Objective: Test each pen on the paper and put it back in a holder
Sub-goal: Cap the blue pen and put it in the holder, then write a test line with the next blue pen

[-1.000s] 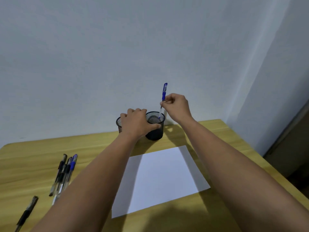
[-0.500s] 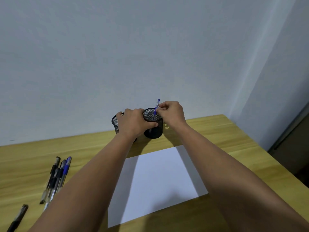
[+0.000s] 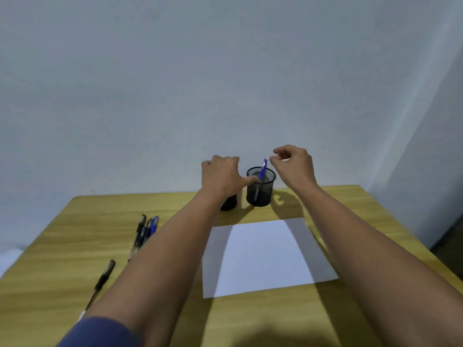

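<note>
While the blue pen [image 3: 261, 175] is leaning inside the round black mesh holder [image 3: 260, 189], the right hand [image 3: 294, 166] is hovering just above it, fingers loosely curled and empty. The left hand [image 3: 223, 176] is spreading wide, thumb touching the rim. Flat white paper [image 3: 265, 254] is lying between the forearms.

Rear edge of the wooden table [image 3: 75, 246] was crowded: two black mesh cylindrical holders, right one [image 3: 259, 194] carrying a blue pen [image 3: 261, 176] tilted right, left one [image 3: 229, 202] mostly hidden under the left hand [image 3: 221, 177]. Right hand [image 3: 294, 166], fingers loose, hung just right of the pen's top. White paper sheet [image 3: 265, 256] lay flat mid-table, passable overhead. Left side: cluster of black and blue pens [image 3: 145, 230], lone black pen [image 3: 102, 281] near the front-left corner. Right edge stood clear.
</note>
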### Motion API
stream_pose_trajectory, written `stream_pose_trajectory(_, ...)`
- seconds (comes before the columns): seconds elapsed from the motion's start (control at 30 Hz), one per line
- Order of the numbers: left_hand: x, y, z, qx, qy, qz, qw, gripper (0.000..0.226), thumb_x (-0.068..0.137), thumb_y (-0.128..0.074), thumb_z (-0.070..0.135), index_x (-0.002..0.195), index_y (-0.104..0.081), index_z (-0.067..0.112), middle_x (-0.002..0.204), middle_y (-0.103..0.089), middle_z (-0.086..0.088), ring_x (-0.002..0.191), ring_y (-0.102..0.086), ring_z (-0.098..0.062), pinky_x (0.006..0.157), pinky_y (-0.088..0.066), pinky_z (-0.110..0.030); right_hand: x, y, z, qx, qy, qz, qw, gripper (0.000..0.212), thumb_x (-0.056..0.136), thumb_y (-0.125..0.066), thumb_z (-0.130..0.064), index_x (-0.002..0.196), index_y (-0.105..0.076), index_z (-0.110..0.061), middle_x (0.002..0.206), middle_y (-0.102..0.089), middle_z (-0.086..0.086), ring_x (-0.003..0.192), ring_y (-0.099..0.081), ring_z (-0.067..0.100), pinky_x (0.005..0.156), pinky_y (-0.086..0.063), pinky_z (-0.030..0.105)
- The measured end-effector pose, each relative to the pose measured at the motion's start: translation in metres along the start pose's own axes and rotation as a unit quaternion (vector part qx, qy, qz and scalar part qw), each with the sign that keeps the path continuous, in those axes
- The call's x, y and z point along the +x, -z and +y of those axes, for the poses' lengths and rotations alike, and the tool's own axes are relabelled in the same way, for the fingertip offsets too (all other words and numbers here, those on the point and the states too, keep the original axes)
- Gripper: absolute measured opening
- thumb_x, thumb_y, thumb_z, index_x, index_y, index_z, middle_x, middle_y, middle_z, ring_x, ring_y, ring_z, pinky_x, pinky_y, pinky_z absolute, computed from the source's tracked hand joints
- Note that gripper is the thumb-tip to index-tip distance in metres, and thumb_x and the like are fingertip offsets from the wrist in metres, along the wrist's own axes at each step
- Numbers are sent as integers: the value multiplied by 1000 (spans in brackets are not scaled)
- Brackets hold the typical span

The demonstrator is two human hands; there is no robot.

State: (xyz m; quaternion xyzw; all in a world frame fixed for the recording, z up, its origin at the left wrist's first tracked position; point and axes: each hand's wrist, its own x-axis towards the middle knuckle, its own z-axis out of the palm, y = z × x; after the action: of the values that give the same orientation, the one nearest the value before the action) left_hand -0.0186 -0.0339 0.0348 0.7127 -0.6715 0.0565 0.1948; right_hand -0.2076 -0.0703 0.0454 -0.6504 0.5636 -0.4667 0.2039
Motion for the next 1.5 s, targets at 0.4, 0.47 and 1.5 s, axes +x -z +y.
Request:
stream_pose_trajectory(0.4, -112, 54, -139, -34, 100, -66, 992, 39, 93, -63, 38, 131, -64, 28, 129, -67, 11, 118, -60, -16, 93, -52, -37, -105, -83, -70, -39, 66, -218, 973, 8, 91, -76, -21, 91, -83, -16, 92, -80, 0, 92, -74, 18, 85, -57, 30)
stream_pose_trajectory(0.47, -125, 49, -159, -28, 110, -78, 990, 38, 94, -63, 36, 131, -64, 28, 131, -66, 10, 117, -62, -16, 92, -54, -38, -120, -103, -77, -49, 74, -259, 962, 7, 90, -77, -20, 91, -83, -16, 92, -81, 0, 92, -75, 18, 87, -59, 32)
stream_pose_trajectory(1.5, -132, 2, -211, -34, -11, -58, 998, 47, 95, -62, 35, 142, -58, 30, 145, -58, 7, 133, -51, -24, 101, -46, -42, -135, -178, -69, 35, -91, -314, 945, 9, 80, -81, -9, 84, -72, -11, 58, -68, 4, 48, -61, 14, 61, -53, 29)
